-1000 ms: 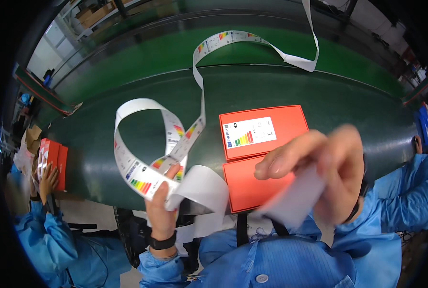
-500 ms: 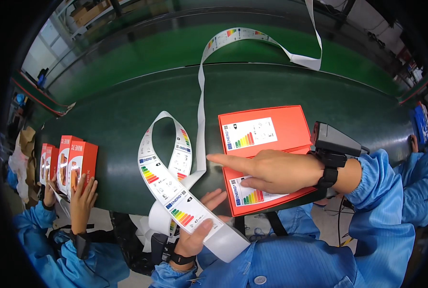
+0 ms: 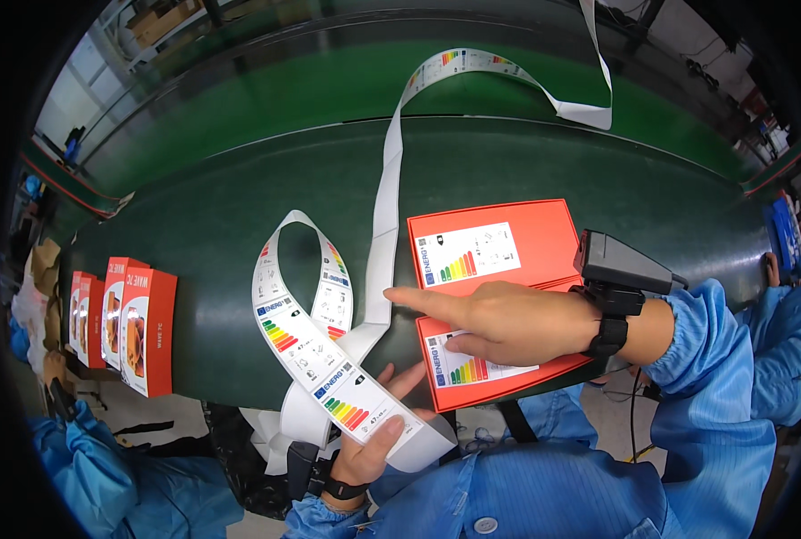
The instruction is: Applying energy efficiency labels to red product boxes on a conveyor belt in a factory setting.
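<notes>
Worktop (image 3: pixel 490 163) dark green, shelf (image 3: pixel 156 45) beyond, left grip (image 3: pixel 363 460) pinching label strip (image 3: pixel 306 350), right grip (image 3: pixel 522 316) outstretched, empty

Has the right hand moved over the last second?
Yes: the right hand moved left, now reaching beyond the left edge of the near orange box.

on my feed i've pretty clearly got a factory packing line: long green surface (image 3: pixel 472 162), looping label strip (image 3: pixel 385 225), red boxes (image 3: pixel 544 234) on it, people (image 3: pixel 86 467) in matching blue smocks (image 3: pixel 544 490).
</notes>
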### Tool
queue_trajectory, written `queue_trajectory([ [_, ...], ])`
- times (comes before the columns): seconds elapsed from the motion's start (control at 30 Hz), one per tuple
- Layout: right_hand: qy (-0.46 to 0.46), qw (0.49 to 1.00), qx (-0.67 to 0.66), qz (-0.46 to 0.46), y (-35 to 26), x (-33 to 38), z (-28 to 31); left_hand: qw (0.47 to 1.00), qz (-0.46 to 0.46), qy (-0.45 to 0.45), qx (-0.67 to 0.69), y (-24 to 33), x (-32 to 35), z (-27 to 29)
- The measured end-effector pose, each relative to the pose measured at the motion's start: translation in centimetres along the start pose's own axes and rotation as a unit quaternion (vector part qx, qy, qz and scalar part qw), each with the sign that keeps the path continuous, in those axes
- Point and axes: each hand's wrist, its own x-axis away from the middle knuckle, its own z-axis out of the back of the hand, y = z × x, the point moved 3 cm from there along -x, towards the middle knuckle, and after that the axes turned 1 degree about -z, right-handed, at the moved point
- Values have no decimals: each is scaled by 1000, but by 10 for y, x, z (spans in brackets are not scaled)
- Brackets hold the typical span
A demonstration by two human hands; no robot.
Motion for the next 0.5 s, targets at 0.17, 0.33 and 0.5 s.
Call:
queue_trajectory([
  [0.17,41,998,30,35,-3,-3,0,1000,0,2,-1,0,-1,2],
  [0.33,161,959,227,57,-17,0,-21,999,31,7,15,0,0,7],
  [0.5,268,850,453,-9,-8,15,-29,994,-29,-61,-80,2,-5,7],
])
